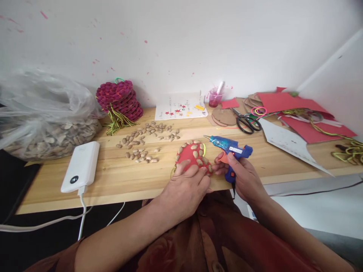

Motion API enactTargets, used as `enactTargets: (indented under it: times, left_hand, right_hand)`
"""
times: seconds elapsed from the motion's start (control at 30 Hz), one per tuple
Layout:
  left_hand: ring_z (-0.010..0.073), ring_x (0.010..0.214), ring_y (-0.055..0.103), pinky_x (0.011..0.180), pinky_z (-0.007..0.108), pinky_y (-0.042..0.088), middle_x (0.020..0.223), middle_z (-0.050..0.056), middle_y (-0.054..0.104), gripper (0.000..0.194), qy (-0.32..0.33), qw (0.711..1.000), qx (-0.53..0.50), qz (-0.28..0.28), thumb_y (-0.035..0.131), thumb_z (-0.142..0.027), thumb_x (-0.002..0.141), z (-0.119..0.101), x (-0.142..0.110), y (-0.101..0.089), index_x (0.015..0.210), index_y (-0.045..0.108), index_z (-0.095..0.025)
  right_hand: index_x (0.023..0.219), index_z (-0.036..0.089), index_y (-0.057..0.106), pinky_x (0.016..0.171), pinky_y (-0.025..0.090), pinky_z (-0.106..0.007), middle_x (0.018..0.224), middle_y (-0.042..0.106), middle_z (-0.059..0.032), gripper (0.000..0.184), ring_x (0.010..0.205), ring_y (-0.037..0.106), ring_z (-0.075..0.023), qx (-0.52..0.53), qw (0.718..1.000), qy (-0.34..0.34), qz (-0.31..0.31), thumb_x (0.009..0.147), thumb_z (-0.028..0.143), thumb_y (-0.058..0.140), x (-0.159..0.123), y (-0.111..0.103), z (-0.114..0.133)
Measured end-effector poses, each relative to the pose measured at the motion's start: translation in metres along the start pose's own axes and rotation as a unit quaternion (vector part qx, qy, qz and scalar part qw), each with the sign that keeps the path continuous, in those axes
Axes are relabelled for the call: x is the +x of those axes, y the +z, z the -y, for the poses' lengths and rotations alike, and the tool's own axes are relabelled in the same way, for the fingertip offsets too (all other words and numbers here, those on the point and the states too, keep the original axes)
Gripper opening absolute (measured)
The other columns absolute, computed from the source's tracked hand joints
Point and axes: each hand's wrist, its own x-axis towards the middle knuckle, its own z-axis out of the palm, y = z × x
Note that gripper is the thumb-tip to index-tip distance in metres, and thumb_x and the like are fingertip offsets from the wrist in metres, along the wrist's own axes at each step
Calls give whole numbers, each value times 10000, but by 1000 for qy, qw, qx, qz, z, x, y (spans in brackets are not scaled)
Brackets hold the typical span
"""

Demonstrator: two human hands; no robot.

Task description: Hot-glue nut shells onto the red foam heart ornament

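Note:
A red card shape (187, 152), apparently a heart, lies near the table's front edge with peanuts along its border and a yellow-green cord at its side. My left hand (185, 187) rests over its lower part with the fingers bent and closed down onto it. Whatever is under those fingertips is hidden. My right hand (245, 175) grips a blue hot glue gun (222, 143) by the handle, close to the orange trigger. The metal nozzle points left, above the card's upper right. Loose peanuts (141, 141) are scattered on the wood to the left.
On the left are a plastic bag of peanuts (51, 139) and a white power bank (81, 166) with a cable. A purple woven ornament (119, 98) stands by the wall. Scissors (246, 122), red card sheets (309, 128) and a pink cup (214, 99) are at the right.

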Motion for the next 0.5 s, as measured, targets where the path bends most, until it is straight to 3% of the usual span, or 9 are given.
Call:
enactTargets:
  times: [0.5]
  left_hand:
    - [251, 1041, 611, 1071, 493, 345, 1224, 31, 736, 129, 5, 1000, -3, -28, 525, -272, 1055, 1, 1, 2, 1071, 622, -189]
  right_hand:
    - [867, 203, 724, 622, 584, -268, 824, 740, -26, 403, 673, 707, -158, 19, 1000, -6, 20, 835, 600, 781, -1, -2, -1]
